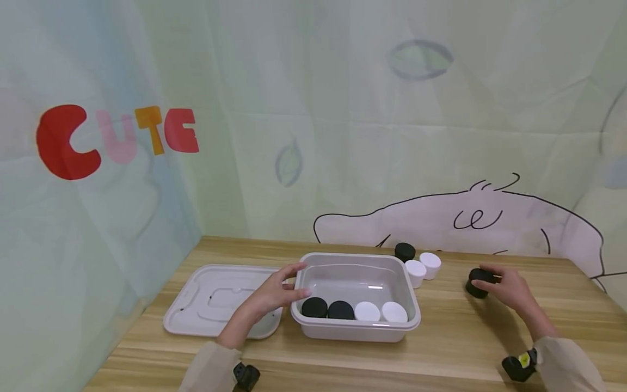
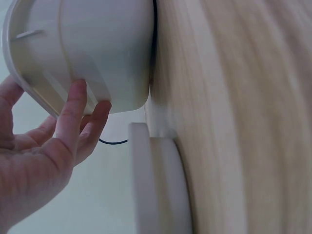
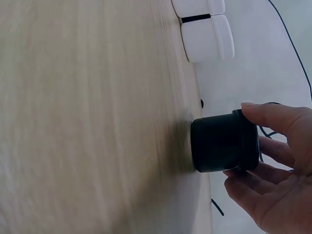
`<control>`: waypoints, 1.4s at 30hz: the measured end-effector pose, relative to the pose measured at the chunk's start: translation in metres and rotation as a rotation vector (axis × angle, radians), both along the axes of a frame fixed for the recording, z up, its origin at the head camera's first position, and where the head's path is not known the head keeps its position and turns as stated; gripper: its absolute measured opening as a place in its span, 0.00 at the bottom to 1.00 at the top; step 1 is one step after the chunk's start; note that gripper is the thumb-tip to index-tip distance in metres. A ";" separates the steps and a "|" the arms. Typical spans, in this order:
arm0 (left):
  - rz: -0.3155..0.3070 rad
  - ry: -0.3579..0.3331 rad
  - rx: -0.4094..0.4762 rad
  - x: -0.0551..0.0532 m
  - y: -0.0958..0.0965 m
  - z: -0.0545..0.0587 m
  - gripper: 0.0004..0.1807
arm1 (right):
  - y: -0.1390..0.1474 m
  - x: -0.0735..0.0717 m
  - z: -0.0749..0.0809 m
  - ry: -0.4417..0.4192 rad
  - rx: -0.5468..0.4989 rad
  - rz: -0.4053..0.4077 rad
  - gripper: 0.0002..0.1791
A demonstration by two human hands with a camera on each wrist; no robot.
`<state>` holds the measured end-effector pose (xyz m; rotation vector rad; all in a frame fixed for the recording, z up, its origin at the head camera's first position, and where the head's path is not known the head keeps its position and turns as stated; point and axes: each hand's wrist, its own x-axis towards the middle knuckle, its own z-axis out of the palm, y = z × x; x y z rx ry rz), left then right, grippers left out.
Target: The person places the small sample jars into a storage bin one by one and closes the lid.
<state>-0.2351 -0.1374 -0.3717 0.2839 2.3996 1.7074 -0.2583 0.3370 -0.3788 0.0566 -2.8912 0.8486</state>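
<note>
lower left of the head view, the left hand [image 1: 271, 292] hides part of the lid [image 1: 196, 302]; in the left wrist view, the tub [image 2: 105, 48] runs off the top.

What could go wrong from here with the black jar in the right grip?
The right grip holds the black jar near its lid, so it might slip if lifted.
Two white jars stand close by the far right corner of the box; moving low towards it could clip them.
The left grip holds only the box's left side, so a bump on the right might swing it round.
</note>
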 end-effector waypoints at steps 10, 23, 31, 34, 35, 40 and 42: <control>-0.021 0.007 0.005 -0.001 0.000 0.001 0.35 | -0.003 0.001 0.011 0.014 -0.008 -0.044 0.37; -0.015 0.009 0.004 0.000 -0.001 0.003 0.34 | -0.051 0.013 0.053 0.162 -0.112 0.027 0.36; -0.019 0.007 0.011 -0.001 0.000 0.002 0.35 | -0.089 0.023 0.065 0.239 -0.175 0.138 0.30; -0.020 0.007 0.014 0.000 -0.001 0.002 0.35 | -0.104 0.024 0.067 0.256 -0.203 0.191 0.27; -0.020 0.007 0.013 0.000 -0.001 0.002 0.35 | -0.108 0.024 0.067 0.259 -0.209 0.206 0.27; -0.020 0.007 0.014 0.001 0.000 0.002 0.35 | -0.128 0.023 0.063 0.268 -0.219 0.284 0.25; -0.024 0.008 0.017 0.001 0.000 0.001 0.34 | -0.135 0.022 0.060 0.268 -0.215 0.301 0.25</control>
